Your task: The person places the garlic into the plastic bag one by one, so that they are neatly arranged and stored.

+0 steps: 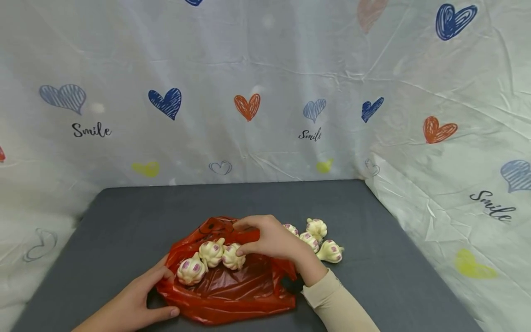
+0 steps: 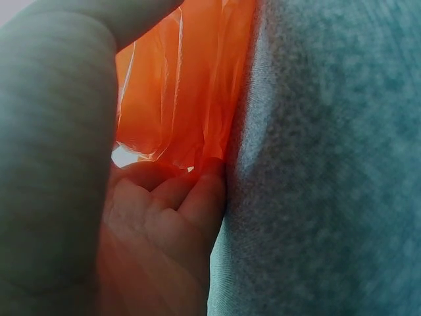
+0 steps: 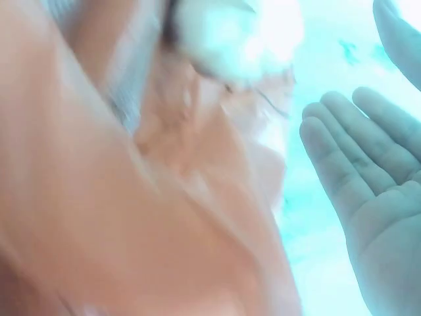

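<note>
One bare hand, the left hand (image 1: 143, 297), is placed nearest, at the near left corner of the red bag (image 1: 232, 306), its thumb held straight and apart from the fingers; the fingers are set against the bag's side, but whether the plastic is gripped cannot be told. The bag is laid with its longer side running left to right and its mouth spread. In it, toward the left and back, three pieces of garlic are seen: a left bulb (image 1: 191, 270), a middle bulb (image 1: 211, 253) and a right bulb (image 1: 233, 257). Over the mouth the right hand (image 1: 269, 237) is held, fingers extended leftward, thumb apart, nothing clasped; the right bulb is overlapped by the thumb tip, though contact cannot be made out. Four more bulbs (image 1: 330, 251) are grouped outside the bag on the dark table (image 1: 137, 207), to the right of the right hand, behind its fingers rather than ahead of them, the right hand being much the nearer; the closest is laid with its neck directed near-left, toward the bag. Farthest off, a patterned pale cloth (image 1: 278, 60) is hung
</note>
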The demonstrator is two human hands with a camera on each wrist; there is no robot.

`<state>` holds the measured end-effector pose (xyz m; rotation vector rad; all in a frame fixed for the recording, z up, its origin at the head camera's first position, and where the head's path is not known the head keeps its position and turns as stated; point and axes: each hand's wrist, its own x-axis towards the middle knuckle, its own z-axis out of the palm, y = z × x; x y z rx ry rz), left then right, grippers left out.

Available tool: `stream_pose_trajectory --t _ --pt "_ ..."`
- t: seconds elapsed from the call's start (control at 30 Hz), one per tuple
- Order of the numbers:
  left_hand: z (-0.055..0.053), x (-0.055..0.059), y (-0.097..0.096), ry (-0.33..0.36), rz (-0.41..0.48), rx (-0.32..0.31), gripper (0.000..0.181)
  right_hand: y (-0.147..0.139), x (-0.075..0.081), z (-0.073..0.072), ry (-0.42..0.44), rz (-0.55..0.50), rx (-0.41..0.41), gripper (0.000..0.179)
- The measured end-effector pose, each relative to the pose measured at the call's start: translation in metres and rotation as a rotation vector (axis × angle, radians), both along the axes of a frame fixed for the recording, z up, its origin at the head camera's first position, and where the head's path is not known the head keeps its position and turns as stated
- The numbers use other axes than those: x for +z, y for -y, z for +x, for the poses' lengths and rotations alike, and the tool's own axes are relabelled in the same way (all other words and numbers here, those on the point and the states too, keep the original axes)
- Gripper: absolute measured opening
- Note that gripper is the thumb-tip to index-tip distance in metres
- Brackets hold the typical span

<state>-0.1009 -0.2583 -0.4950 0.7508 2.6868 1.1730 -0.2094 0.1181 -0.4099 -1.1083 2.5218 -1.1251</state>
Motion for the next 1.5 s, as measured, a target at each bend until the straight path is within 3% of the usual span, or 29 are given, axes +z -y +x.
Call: stream_pose_trajectory --t 0.23,0.6,0.87,1.2,1.5 --pt "-0.001 0.002 -0.001 0.012 0.011 -0.003 0.038 -0.031 0.017 -0.007 -0.033 -0.05 -0.091 0.054" --pt "-0.001 0.001 0.0 0.014 0.02 -0.006 0.037 -0.067 0.025 -0.017 0.037 -0.034 -0.128 0.056" --pt "-0.001 -0.001 0.001 -0.002 0.008 0.009 0.039 -0.089 0.02 -0.028 0.103 -0.007 -0.141 0.059" --pt "0.0 0.001 0.0 0.001 0.01 0.007 0.037 -0.104 0.001 -0.042 0.219 0.026 -0.154 0.059" --pt "-0.001 0.0 0.001 0.022 0.022 -0.004 0.037 -0.107 -0.007 -0.046 0.216 0.104 -0.123 0.062"
